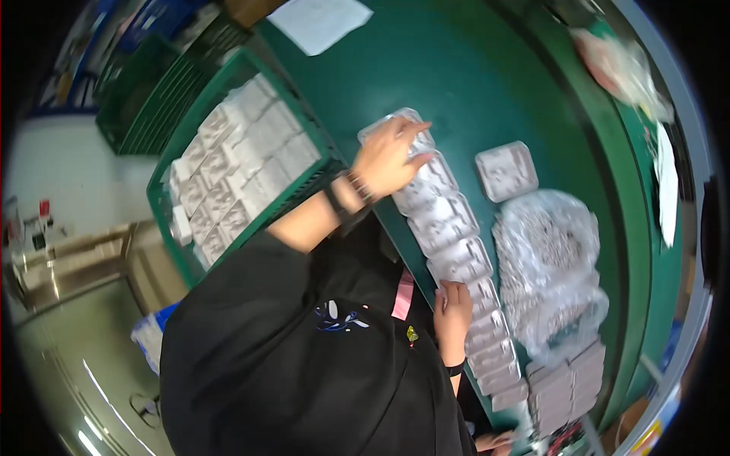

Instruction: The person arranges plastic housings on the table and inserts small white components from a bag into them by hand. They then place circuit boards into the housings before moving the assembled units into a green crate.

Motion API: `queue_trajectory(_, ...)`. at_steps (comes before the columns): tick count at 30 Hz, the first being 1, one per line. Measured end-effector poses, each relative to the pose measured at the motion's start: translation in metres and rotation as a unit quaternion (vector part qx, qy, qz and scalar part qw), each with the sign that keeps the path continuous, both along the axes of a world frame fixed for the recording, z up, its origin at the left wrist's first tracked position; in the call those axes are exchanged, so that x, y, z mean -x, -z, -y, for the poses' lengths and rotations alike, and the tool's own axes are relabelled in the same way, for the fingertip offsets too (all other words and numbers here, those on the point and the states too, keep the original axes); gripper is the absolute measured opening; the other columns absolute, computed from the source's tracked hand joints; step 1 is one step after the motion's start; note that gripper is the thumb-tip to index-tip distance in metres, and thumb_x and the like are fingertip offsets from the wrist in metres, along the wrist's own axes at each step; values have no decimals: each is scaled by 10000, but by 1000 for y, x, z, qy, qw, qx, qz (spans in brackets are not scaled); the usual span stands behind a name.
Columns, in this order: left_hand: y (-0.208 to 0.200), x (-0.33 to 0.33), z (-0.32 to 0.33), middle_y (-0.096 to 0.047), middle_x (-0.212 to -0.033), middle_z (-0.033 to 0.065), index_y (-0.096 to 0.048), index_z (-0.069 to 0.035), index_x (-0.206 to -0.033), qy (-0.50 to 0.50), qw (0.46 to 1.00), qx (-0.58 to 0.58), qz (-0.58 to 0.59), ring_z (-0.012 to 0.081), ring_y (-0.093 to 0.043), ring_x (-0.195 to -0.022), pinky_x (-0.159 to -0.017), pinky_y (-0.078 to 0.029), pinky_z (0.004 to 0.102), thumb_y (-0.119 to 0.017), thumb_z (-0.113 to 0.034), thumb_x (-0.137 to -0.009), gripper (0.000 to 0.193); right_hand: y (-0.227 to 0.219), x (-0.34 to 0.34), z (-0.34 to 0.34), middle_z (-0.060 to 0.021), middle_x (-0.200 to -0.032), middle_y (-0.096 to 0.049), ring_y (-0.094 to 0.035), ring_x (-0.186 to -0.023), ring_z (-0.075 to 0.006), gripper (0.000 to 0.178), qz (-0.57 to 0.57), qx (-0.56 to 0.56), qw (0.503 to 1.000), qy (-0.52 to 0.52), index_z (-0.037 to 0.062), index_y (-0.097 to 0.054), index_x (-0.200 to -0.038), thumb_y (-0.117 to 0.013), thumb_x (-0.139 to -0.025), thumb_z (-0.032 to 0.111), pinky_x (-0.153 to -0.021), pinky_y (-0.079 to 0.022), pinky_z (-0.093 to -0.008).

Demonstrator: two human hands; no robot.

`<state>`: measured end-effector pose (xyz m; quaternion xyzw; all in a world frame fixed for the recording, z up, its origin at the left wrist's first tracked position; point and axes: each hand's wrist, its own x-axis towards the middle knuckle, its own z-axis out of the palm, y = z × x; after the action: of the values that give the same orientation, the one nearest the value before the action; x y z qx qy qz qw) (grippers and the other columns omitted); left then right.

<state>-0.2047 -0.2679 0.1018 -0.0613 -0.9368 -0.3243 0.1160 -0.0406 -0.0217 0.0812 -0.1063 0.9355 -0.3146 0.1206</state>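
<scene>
A long row of clear plastic trays (449, 228) with small white parts lies along the near edge of the green table (471, 83). My left hand (389, 156) reaches to the far end of the row. Its fingers lie over the top of the end tray (407, 121) and the thumb is at the tray's side. My right hand (453, 304) is close to my body, with its fingers curled against the edge of a tray (483, 292) lower in the row. My black top fills the lower middle of the view.
A single tray (506, 170) lies apart, beside a clear bag of small parts (549, 258). Stacked trays (566, 384) sit at the row's near end. A green crate (163, 209) full of trays stands on my left. White paper (319, 23) lies at the far edge, and another hand (494, 441) shows at the bottom.
</scene>
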Motion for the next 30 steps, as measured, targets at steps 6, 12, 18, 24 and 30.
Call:
queue_trajectory(6,24,-105,295,-566,-988,136,-551,-92,-1029,-315,926,162,133,332,-530,-938,-798,-436,401,-640,-221,-734,334,-3,49,104,-86,-855,-535,-533,-787,-284,204,40,-31,986,-161,74,-574,-952,-597,-753,112,-665,-417,-381)
queue_trajectory(12,115,-144,455,-489,-1173,134,-430,-160,-1255,-386,802,262,373,330,-423,-1111,-933,-356,387,-637,-276,-749,559,-13,70,176,-109,-870,-532,-539,-806,-306,246,57,-92,973,-203,77,-563,-1003,-594,-763,123,-676,-431,-404)
queue_trajectory(18,135,-159,486,-481,-1202,89,-397,-201,-1297,-281,843,214,406,302,-414,-1128,-935,-361,382,-585,-205,-793,537,-11,76,197,-103,-859,-524,-542,-807,-295,259,62,-144,968,-194,95,-559,-1019,-596,-767,137,-684,-438,-393)
queue_trajectory(24,123,-150,474,-555,-1035,43,-544,-160,-1075,-250,829,332,375,247,-500,-995,-860,-401,393,-572,-192,-800,278,-13,76,196,-80,-838,-516,-538,-789,-262,274,56,-152,966,-200,109,-559,-1017,-610,-754,170,-685,-433,-370)
queue_trajectory(30,104,-137,468,-587,-886,11,-578,-132,-879,-243,824,424,287,229,-545,-888,-769,-412,401,-595,-219,-773,138,-18,69,168,-68,-832,-516,-538,-783,-242,301,60,-152,968,-189,107,-561,-1015,-629,-733,187,-676,-431,-358)
